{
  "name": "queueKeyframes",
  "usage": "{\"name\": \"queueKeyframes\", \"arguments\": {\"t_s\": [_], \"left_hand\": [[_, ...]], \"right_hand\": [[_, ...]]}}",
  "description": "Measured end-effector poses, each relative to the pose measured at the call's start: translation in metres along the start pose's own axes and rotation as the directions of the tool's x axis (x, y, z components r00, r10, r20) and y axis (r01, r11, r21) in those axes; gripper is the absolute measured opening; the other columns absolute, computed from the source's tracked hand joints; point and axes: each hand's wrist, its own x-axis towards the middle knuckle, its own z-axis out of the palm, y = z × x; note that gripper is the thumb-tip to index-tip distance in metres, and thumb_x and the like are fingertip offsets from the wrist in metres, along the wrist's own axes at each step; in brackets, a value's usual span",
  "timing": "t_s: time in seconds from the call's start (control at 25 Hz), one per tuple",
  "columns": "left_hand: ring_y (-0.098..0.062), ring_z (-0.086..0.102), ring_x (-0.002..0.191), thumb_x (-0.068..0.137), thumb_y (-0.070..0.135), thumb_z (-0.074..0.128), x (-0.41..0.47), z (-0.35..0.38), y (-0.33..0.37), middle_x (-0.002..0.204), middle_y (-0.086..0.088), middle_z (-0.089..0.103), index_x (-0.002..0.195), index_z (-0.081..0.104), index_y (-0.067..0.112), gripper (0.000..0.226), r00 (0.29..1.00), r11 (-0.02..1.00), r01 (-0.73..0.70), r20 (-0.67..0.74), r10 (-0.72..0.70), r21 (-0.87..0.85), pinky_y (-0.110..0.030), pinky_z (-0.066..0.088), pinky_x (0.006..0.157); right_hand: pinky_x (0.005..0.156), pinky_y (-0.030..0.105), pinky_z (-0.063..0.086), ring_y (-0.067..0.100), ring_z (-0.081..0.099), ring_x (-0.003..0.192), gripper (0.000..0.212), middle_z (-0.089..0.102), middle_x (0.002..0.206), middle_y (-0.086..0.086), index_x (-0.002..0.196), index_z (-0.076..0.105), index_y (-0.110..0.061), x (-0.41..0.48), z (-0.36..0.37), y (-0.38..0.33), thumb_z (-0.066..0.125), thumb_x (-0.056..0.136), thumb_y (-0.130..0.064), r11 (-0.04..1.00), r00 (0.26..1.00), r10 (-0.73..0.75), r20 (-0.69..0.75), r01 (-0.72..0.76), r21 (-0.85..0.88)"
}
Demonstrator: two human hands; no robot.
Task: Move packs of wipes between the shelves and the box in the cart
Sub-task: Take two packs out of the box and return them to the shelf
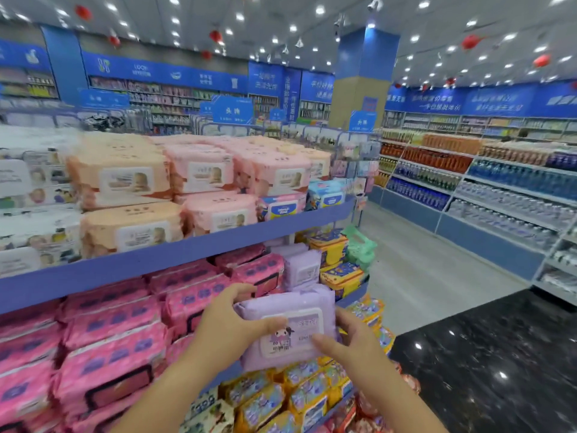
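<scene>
A lilac pack of wipes (290,326) with a white lid label is held in front of the middle shelf. My left hand (232,320) grips its left end, thumb across the front and fingers behind the top corner. My right hand (349,339) grips its right end, thumb on the front. Behind it another lilac pack (302,270) stands on the middle shelf beside several dark pink packs (112,326). The cart and its box are out of view.
The blue upper shelf (175,257) carries peach and pale pink packs (125,179). Yellow packs (274,398) fill the shelf below. A grey aisle floor (415,273) runs to the right, with bottle shelves (487,195) across it and a black glossy floor (487,364) nearer.
</scene>
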Motion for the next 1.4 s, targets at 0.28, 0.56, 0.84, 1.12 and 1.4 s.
{"name": "queueKeyframes", "arguments": {"t_s": [0.28,0.56,0.84,1.12,1.4], "left_hand": [[-0.005,0.061,0.096,0.065,0.047,0.093,0.119,0.094,-0.036,0.109,0.013,0.064,0.109,0.064,0.036,0.053,0.996,0.998,0.023,-0.085,-0.018,0.051,-0.025,0.048,0.076],[0.000,0.053,0.094,0.072,0.038,0.091,0.204,0.173,-0.065,0.107,0.016,0.055,0.115,0.059,0.033,0.053,0.973,0.993,0.065,-0.229,-0.041,0.097,-0.014,0.040,0.073],[0.021,0.040,0.111,0.080,0.029,0.086,0.232,0.232,-0.108,0.123,0.026,0.038,0.119,0.056,0.032,0.049,0.900,0.971,0.192,-0.419,-0.118,0.141,-0.003,0.036,0.093],[-0.004,0.043,0.131,0.089,0.044,0.075,0.226,0.249,-0.105,0.144,0.018,0.030,0.150,0.042,0.030,0.071,0.856,0.873,0.378,-0.474,-0.204,0.308,-0.026,0.041,0.110],[-0.010,0.026,0.149,0.089,0.054,0.071,0.192,0.254,-0.086,0.164,0.019,0.012,0.161,0.008,0.034,0.098,0.822,0.841,0.459,-0.497,-0.279,0.288,-0.032,0.035,0.117]], "right_hand": [[0.078,0.021,0.055,0.015,0.072,0.103,0.043,0.077,0.112,-0.006,0.123,0.065,-0.025,0.126,-0.080,0.061,0.079,0.086,-0.007,0.994,1.000,0.010,0.023,-0.008,-0.107],[0.082,0.027,0.054,0.008,0.070,0.099,0.046,0.074,0.110,-0.015,0.123,0.064,-0.032,0.247,-0.141,0.102,0.081,0.084,-0.015,0.966,0.986,0.050,0.158,-0.007,-0.258],[0.086,0.031,0.055,0.013,0.065,0.102,0.038,0.069,0.108,-0.012,0.113,0.055,-0.042,0.332,-0.145,0.166,0.078,0.087,-0.027,0.924,0.926,0.118,0.360,0.031,-0.381],[0.074,0.022,0.053,0.001,0.060,0.094,0.046,0.064,0.109,-0.017,0.119,0.050,-0.039,0.355,-0.154,0.189,0.080,0.083,-0.042,0.910,0.848,0.080,0.524,0.152,-0.386],[0.096,0.032,0.051,0.006,0.053,0.111,0.067,0.052,0.124,-0.017,0.137,0.042,-0.036,0.343,-0.168,0.176,0.081,0.083,-0.040,0.934,0.806,0.015,0.592,0.200,-0.296]]}}
